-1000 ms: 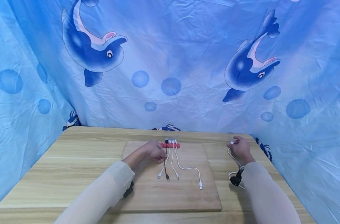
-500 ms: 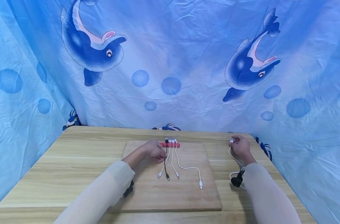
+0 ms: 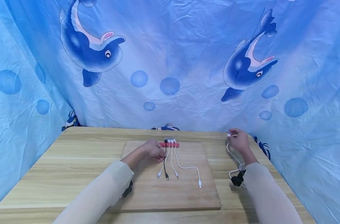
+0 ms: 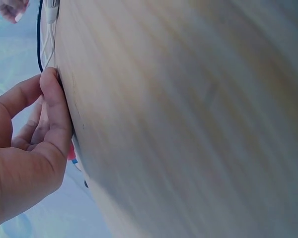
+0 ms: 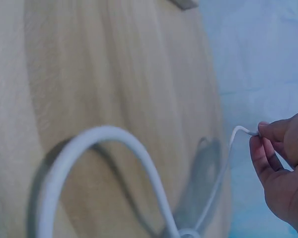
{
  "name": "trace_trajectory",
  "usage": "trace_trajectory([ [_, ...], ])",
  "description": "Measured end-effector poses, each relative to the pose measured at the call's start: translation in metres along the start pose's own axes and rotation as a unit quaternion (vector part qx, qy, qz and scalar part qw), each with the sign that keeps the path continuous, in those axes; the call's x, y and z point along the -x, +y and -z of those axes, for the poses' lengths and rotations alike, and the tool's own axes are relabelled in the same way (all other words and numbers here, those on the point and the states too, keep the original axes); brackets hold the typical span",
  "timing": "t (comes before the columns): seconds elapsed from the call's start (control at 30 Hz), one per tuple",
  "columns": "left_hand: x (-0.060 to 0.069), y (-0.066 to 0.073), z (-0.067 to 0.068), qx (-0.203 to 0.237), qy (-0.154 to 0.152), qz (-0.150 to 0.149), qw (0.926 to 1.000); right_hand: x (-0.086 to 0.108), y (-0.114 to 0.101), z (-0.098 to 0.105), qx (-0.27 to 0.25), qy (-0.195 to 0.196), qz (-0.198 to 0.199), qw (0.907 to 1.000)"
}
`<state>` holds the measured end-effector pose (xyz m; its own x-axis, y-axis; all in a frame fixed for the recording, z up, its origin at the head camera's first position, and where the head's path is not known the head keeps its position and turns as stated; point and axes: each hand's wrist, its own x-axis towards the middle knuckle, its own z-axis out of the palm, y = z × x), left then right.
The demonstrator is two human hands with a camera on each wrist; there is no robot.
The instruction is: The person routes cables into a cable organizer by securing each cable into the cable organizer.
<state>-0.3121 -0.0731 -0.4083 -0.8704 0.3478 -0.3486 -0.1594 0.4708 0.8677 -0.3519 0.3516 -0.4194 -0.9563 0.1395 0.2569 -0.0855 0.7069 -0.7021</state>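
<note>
On the wooden board in the head view, a black USB cable (image 3: 165,169) runs down from a red cable holder (image 3: 177,145). My left hand (image 3: 152,150) pinches this cable below the holder; in the left wrist view, thumb and forefinger meet where the black cable (image 4: 39,39) enters them. Off to the right, my right hand (image 3: 239,141) holds up a white USB cable (image 3: 228,150) near its plug. The plug points away from the fingertips. In the right wrist view, this white cable (image 5: 232,141) rises to the fingertips, which hide part of its end.
Several white cables (image 3: 190,168) hang from the holder and lie across the board (image 3: 170,197). The board rests on a wood-grain table (image 3: 60,174). A blue dolphin-print curtain (image 3: 192,102) closes off the back and sides. Loops of white cable lie by the right wrist's black camera (image 3: 237,179).
My right hand has risen slightly and shifted a little left, lifting and turning the white USB cable's plug. The left hand stays on the black cable.
</note>
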Motion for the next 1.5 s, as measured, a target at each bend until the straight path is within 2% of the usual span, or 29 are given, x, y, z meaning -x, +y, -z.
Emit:
trace_trajectory([
  [0.23,0.001,-0.001,0.002,0.013,0.000,-0.008,0.9999,-0.004,-0.028,0.003,-0.065,0.029,0.035,0.9969],
  [0.37,0.003,0.000,0.004,-0.014,0.018,-0.013,0.9997,-0.003,-0.042,0.006,-0.072,0.039,0.063,0.9947],
  [0.57,0.006,0.003,0.007,-0.055,0.055,-0.035,0.9964,-0.002,-0.067,0.012,-0.103,0.037,0.101,0.9888],
  [0.83,0.007,0.012,0.005,-0.040,0.054,-0.069,0.9954,0.006,-0.117,0.023,-0.120,0.039,0.145,0.9812],
  [0.97,0.004,0.015,0.002,-0.010,0.051,-0.085,0.9950,0.010,-0.142,0.026,-0.127,0.048,0.170,0.9760],
  [1.1,0.001,0.018,-0.002,0.039,0.031,-0.108,0.9929,0.013,-0.161,0.023,-0.143,0.059,0.206,0.9662],
  [1.17,0.000,0.020,-0.006,0.072,0.017,-0.120,0.9899,0.014,-0.171,0.021,-0.155,0.061,0.226,0.9597],
  [1.27,0.002,0.027,-0.011,0.116,0.014,-0.144,0.9827,0.018,-0.186,0.019,-0.167,0.066,0.251,0.9513],
  [1.3,0.003,0.030,-0.012,0.133,0.017,-0.153,0.9791,0.019,-0.190,0.019,-0.172,0.067,0.258,0.9485],
  [1.37,0.006,0.036,-0.015,0.156,0.041,-0.166,0.9727,0.022,-0.200,0.017,-0.182,0.069,0.266,0.9440],
  [1.5,0.010,0.046,-0.016,0.174,0.095,-0.198,0.9600,0.027,-0.217,0.012,-0.208,0.062,0.280,0.9351],
])
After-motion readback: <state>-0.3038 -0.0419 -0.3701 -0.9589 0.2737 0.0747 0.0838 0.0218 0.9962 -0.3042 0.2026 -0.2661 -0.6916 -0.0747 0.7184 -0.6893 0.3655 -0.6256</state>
